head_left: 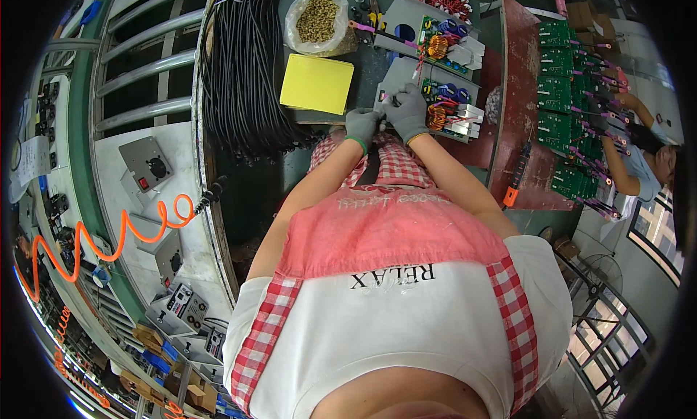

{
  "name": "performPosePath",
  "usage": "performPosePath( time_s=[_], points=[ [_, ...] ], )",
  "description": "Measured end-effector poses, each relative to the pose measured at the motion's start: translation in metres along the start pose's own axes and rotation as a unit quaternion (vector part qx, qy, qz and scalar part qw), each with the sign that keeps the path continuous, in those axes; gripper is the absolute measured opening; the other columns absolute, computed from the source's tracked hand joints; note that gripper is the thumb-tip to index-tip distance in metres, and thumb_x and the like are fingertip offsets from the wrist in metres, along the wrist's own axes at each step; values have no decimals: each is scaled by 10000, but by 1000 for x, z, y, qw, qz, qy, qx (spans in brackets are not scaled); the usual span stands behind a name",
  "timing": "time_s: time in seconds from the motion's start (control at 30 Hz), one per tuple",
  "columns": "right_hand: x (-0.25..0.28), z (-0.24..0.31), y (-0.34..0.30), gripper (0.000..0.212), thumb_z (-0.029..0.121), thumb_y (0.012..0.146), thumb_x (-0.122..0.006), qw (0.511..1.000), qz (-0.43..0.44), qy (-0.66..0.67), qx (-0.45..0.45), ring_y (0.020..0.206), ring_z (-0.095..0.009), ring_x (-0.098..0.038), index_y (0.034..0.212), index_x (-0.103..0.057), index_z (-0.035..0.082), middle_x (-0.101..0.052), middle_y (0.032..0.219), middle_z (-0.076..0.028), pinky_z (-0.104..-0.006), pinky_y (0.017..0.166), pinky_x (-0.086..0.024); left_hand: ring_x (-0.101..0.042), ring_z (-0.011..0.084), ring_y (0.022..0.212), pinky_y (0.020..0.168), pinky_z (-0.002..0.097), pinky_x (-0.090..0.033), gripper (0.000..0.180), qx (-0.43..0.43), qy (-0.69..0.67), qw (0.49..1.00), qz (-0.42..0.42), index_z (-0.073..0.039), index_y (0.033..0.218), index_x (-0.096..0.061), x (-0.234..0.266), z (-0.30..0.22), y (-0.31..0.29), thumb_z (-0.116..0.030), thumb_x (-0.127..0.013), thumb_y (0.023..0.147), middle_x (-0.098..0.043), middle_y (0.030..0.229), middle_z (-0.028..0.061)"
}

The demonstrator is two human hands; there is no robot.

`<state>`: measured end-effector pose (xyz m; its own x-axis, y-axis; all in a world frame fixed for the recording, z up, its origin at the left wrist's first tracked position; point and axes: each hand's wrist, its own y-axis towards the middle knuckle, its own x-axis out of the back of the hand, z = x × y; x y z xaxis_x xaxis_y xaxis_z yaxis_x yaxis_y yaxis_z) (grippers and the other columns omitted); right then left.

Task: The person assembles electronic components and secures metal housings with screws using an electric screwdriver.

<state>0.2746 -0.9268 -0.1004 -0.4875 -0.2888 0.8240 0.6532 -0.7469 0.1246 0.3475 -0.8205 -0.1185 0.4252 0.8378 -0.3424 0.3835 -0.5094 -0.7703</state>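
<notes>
My left hand (362, 125) and my right hand (407, 111), both in grey gloves, meet at the near edge of a grey metal panel (396, 74). Their fingers are closed and pressed together; what lies between them is too small and hidden to make out. A dark strip (371, 166) runs below the hands over my checked apron; whether they hold it I cannot tell. To the right of my right hand, a circuit board (451, 94) with blue parts, a copper coil and pale heat sinks sits on the panel. Behind it lies a second panel with a similar board (441, 38).
Left of the hands are yellow sheets (316, 83), a bag of small brass parts (318, 19) and a thick bundle of black cables (243, 70). Right, a reddish board (519, 128) carries an orange-handled screwdriver (517, 176); green circuit boards (555, 92) stand beyond, near another person (639, 154).
</notes>
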Motion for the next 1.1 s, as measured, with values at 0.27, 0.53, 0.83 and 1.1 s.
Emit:
performPosePath(
  time_s=[0.27,0.53,0.83,1.1],
  points=[
    [7,34,103,431,491,839,-555,984,75,-128,97,978,-345,-582,1007,-603,96,-605,967,-170,-491,862,-456,-563,117,441,390,236,-413,215,-6,73,997,9,22,791,-604,7,-3,8,-155,-725,782,-622,616,76],
    [-8,30,167,638,715,729,-572,963,234,-83,-109,947,-334,-605,826,-612,86,-638,954,-171,-436,832,-445,-572,128,457,408,253,-452,226,-8,84,996,39,1,817,-579,16,2,19,-170,-724,792,-623,648,81],
    [-18,10,167,503,528,673,-749,972,171,37,-155,723,-233,-657,830,-708,52,-679,765,-134,-357,682,-501,-579,149,467,407,248,-463,230,9,45,998,45,32,820,-590,17,-3,14,-116,-754,758,-625,663,98],
    [-35,-25,171,347,328,639,-765,940,28,242,-239,745,-243,-663,811,-710,32,-680,787,-137,-332,686,-508,-566,146,463,399,252,-449,208,-4,72,997,33,36,839,-603,15,-5,14,-112,-730,767,-619,663,88]
  ],
)
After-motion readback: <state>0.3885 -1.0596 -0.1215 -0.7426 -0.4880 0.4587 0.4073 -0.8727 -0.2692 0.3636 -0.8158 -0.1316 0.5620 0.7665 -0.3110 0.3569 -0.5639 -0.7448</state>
